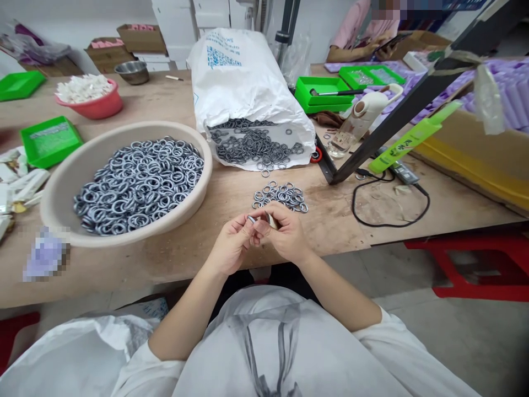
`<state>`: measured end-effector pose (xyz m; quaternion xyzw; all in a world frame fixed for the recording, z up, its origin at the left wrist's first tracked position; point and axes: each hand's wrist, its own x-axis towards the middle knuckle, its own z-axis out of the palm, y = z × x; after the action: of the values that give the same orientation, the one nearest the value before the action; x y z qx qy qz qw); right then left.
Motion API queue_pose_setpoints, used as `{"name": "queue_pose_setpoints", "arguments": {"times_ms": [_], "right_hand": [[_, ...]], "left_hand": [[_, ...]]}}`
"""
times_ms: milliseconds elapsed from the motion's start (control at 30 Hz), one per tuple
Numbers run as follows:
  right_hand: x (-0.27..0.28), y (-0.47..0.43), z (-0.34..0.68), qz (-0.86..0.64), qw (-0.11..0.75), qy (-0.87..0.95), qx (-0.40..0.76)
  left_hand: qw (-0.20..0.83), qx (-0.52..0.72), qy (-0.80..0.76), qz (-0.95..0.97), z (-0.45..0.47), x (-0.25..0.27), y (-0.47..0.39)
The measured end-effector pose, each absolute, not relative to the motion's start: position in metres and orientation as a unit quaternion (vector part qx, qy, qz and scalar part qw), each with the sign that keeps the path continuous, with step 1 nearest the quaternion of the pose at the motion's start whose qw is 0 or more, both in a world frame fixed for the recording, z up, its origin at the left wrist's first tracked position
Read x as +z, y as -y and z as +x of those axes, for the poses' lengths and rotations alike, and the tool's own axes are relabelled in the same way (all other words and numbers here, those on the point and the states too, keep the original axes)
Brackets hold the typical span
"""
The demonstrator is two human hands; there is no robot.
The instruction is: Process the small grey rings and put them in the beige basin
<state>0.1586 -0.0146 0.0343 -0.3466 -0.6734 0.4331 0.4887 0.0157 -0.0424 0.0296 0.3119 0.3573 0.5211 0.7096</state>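
Note:
My left hand and my right hand meet at the table's front edge, fingertips together. The left fingers pinch a small grey metal ring. The right fingers hold a small pale metal piece. Just beyond my hands lies a small heap of loose rings on the wooden table. To the left stands a wide beige basin filled with several rings. A white sack lies on its side, spilling rings from its mouth.
A black slanted stand, a black cable and a green strip lie to the right. Green trays, a red bowl of white pieces, a steel bowl. A person sits at the far right.

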Motion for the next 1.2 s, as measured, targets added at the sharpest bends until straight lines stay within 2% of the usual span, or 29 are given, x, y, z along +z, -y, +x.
{"name": "queue_pose_setpoints", "arguments": {"times_ms": [200,300,500,667,800,967,1033,1100,1200], "right_hand": [[0.031,0.009,0.158,-0.377,0.442,0.680,0.448],[0.038,0.011,0.163,-0.424,0.401,0.713,0.390],[0.048,0.028,0.169,-0.375,0.316,0.826,0.278],[0.051,0.019,0.176,-0.364,0.285,0.826,0.322],[0.035,-0.004,0.183,-0.463,0.263,0.788,0.309],[0.008,-0.015,0.178,-0.556,0.108,0.811,0.149],[0.002,-0.014,0.174,-0.570,0.071,0.809,0.126],[0.001,-0.014,0.173,-0.568,0.102,0.802,0.158],[0.007,-0.012,0.172,-0.520,0.221,0.760,0.321]], "left_hand": [[0.680,0.540,-0.359,0.342,0.018,0.031,0.047],[0.686,0.540,-0.353,0.336,0.018,0.034,0.047],[0.699,0.547,-0.351,0.298,0.017,0.034,0.045],[0.711,0.497,-0.329,0.372,0.010,0.031,0.051],[0.718,0.461,-0.312,0.418,-0.002,0.031,0.056],[0.673,0.498,-0.420,0.351,-0.020,0.023,0.049],[0.664,0.509,-0.446,0.318,-0.023,0.018,0.045],[0.662,0.511,-0.463,0.294,-0.021,0.015,0.042],[0.651,0.514,-0.476,0.292,-0.011,0.012,0.042]]}}
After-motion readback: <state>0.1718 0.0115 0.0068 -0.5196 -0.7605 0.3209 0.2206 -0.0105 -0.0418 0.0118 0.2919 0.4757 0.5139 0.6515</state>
